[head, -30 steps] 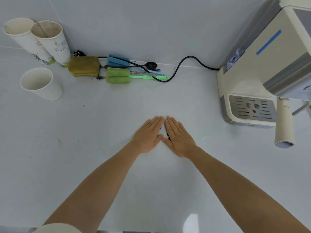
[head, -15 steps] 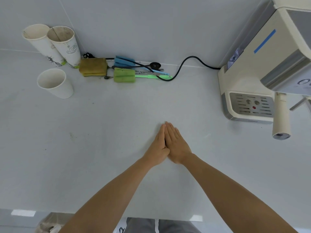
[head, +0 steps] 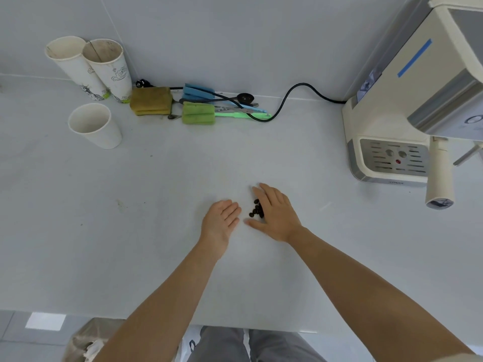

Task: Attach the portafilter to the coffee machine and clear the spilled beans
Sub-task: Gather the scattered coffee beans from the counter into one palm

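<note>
A small heap of dark coffee beans (head: 256,209) lies on the white counter (head: 156,205) between my two hands. My right hand (head: 277,215) rests edge-down against the right side of the heap, fingers together and slightly curved around it. My left hand (head: 221,220) lies palm-up just left of the beans, fingers apart, empty. The cream coffee machine (head: 407,100) stands at the right, and the portafilter's cream handle (head: 439,178) sticks out toward me from under its head, above the drip tray (head: 392,159).
Three paper cups (head: 91,124) stand at the back left. Sponges (head: 151,101), brushes and a black power cord (head: 282,103) lie along the wall. A bin with a bag (head: 88,340) sits below the counter's front edge.
My hands, pressed together over the beans before, have come apart. The left has turned palm-up, and the beans now show between them.
</note>
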### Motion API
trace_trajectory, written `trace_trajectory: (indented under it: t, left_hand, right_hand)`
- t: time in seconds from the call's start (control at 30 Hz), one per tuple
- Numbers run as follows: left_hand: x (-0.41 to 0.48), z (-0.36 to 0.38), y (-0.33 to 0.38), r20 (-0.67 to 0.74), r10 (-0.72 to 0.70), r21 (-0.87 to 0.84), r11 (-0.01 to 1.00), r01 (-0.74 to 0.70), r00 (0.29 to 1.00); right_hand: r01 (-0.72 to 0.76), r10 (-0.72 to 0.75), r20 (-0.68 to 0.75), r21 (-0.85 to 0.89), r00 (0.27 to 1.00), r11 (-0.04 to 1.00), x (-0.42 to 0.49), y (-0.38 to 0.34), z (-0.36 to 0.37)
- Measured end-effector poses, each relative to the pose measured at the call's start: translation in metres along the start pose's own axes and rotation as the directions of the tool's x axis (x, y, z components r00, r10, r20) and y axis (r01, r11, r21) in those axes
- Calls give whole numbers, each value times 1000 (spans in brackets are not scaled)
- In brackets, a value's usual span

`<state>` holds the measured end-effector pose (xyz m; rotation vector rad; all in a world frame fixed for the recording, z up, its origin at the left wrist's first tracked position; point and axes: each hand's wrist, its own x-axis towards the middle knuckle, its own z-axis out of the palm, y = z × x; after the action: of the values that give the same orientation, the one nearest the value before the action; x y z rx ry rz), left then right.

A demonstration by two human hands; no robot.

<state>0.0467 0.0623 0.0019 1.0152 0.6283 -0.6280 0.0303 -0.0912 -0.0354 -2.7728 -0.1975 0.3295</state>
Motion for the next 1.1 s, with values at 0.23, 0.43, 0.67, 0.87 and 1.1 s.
trace_trajectory:
  t: [0.23, 0.43, 0.67, 0.87, 1.1]
  left_hand:
    - [-3, -15, -1, 44, -138, -135, 980, 143, 989]
    - [-2, -15, 2, 94, -193, -164, 965, 206, 977]
    - [1, -15, 0, 136, -227, -156, 956, 247, 964]
    - [1, -17, -3, 159, -243, -161, 950, 268, 957]
    - [2, -16, -8, 176, -256, -136, 950, 282, 950]
  right_hand:
    - [69, -135, -304, -217, 943, 974, 23, 6, 11]
    - [184, -298, -409, -295, 862, 938, 32, 24, 22]
    - [215, -364, -496, -332, 788, 918, 34, 26, 26]
    - [122, -334, -529, -395, 780, 911, 36, 25, 26]
    - [70, -308, -645, -367, 699, 928, 40, 27, 31]
